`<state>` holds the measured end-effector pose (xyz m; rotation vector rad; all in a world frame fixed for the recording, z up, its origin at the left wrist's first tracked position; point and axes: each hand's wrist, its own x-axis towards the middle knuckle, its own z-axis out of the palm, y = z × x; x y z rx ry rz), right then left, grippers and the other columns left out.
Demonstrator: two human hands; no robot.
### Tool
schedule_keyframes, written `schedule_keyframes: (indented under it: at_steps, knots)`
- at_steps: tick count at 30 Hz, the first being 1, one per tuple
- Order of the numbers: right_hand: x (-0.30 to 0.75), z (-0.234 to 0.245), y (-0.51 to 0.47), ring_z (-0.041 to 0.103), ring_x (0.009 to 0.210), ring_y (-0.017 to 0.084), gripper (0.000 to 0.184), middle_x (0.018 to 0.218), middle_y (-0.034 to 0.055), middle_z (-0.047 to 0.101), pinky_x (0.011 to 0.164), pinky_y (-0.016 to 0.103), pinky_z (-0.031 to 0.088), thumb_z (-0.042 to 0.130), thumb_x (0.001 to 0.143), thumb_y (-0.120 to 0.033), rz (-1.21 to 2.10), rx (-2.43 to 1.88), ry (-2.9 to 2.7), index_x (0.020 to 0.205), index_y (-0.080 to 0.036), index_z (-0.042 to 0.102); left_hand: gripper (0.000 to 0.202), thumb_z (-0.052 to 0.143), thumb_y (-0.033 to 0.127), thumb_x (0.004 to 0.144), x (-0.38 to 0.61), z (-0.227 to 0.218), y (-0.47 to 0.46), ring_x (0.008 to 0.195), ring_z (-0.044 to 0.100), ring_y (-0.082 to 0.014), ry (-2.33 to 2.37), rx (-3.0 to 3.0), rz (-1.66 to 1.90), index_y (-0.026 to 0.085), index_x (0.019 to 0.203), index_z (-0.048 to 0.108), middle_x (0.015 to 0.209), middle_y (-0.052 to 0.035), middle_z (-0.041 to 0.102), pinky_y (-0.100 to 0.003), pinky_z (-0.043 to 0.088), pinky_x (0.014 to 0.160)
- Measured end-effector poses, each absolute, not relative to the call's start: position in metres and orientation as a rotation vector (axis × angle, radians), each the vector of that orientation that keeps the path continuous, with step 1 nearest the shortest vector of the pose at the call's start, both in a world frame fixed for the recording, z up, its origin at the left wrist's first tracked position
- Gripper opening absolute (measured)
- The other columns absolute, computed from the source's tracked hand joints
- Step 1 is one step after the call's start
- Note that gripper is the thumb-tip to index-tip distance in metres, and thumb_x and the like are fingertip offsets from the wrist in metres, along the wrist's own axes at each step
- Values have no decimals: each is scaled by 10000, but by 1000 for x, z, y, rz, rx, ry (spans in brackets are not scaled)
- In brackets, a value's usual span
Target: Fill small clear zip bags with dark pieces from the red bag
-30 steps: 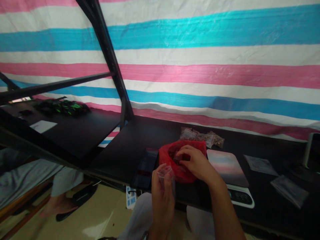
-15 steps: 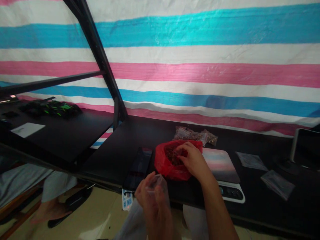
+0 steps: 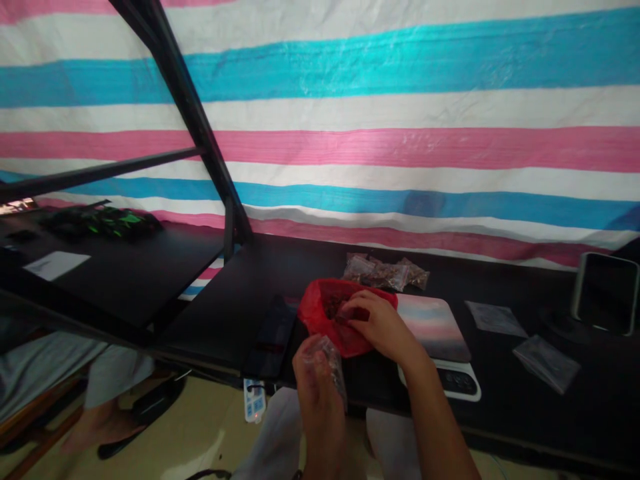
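My left hand (image 3: 317, 377) is closed round a small clear plastic bag (image 3: 330, 360), held upright just before the table edge. My right hand (image 3: 375, 323) reaches into a red plastic bag (image 3: 320, 313) that lies on the black table (image 3: 235, 300); its fingers are pinched together over dark brown bits inside the bag. What the fingertips hold is too small to name. The red bag sits between a dark phone (image 3: 273, 330) on its left and a kitchen scale (image 3: 440, 333) on its right.
Several small filled clear packets (image 3: 383, 272) lie behind the red bag by the striped tarp (image 3: 400, 153). Empty clear bags (image 3: 545, 360) and a dark standing device (image 3: 605, 293) are at right. A black shelf frame (image 3: 190, 127) and lower black surface stand at left. Another person's legs (image 3: 80, 380) show at lower left.
My left hand has brought the clear bag up closer to the red bag. My right hand has stayed in the red bag, its fingers now pinched. The view has shifted slightly.
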<state>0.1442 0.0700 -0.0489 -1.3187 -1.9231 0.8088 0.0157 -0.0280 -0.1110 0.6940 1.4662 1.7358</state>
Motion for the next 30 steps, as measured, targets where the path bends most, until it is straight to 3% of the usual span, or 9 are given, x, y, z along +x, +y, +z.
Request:
schedule_keyframes:
  at_steps: [5, 11, 22, 30]
  knots:
    - [135, -50, 69, 708, 1022, 192, 279, 1095, 40, 693, 1010, 355, 529, 772, 846, -20, 707, -1444, -1847, 1042, -215, 811, 605, 587, 757, 943, 11, -103, -23, 1054, 703, -212, 1469, 664, 1768, 228, 1232, 637, 1189, -82, 709, -367, 584, 948]
    - [120, -54, 72, 675, 1148, 212, 286, 1190, 59, 678, 1091, 382, 498, 713, 903, -36, 653, -1401, -1834, 1097, -228, 801, 598, 574, 744, 960, 14, -98, -23, 1093, 685, -226, 1529, 769, 1790, 214, 1227, 649, 1218, -94, 697, -368, 560, 957]
    - [116, -53, 74, 715, 1094, 204, 294, 1155, 86, 753, 1075, 363, 512, 724, 885, -21, 849, -1312, -1914, 1105, -187, 825, 584, 563, 732, 969, 4, -103, 3, 991, 696, -213, 1493, 708, 1923, 194, 1176, 654, 1113, -83, 711, -360, 578, 889]
    - [128, -61, 79, 676, 1116, 249, 283, 1151, 80, 676, 1073, 421, 511, 705, 884, -70, 575, -1514, -1801, 1100, -224, 803, 556, 547, 705, 999, 5, -99, -2, 962, 702, -204, 1557, 865, 1926, 199, 1187, 678, 1099, -77, 719, -331, 578, 869]
